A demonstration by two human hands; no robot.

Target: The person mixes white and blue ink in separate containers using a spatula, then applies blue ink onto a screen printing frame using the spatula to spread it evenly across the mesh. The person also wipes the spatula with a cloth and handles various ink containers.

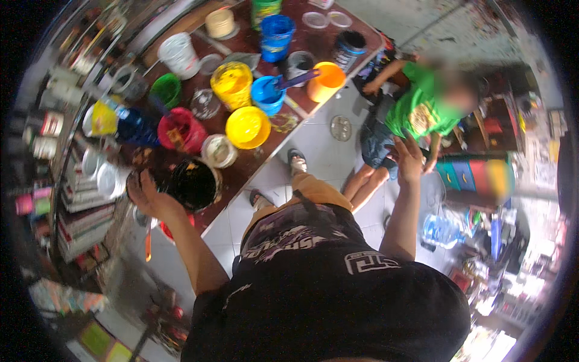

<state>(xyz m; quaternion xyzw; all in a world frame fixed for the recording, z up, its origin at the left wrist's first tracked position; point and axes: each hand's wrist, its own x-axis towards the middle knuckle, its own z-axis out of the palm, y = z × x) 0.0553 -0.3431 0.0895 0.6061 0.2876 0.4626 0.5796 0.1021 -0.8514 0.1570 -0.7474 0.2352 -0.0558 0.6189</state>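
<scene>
The left hand (146, 192) grips the rim of a black paint bucket (194, 184), its fingers curled over the near-left edge; the bucket stands at the near corner of the brown table (304, 48) and holds dark paint streaked with yellow. Just beyond it a red bucket (181, 130) holds red paint, a small white tub (219, 151) pale paint, and two yellow buckets (248, 127) yellow paint. A blue bucket (267, 94) carries a purple stirrer, beside an orange bucket (325, 81). The right hand (409, 158) hangs clear of the table with fingers spread, holding nothing, near a person in a green shirt (419, 105).
</scene>
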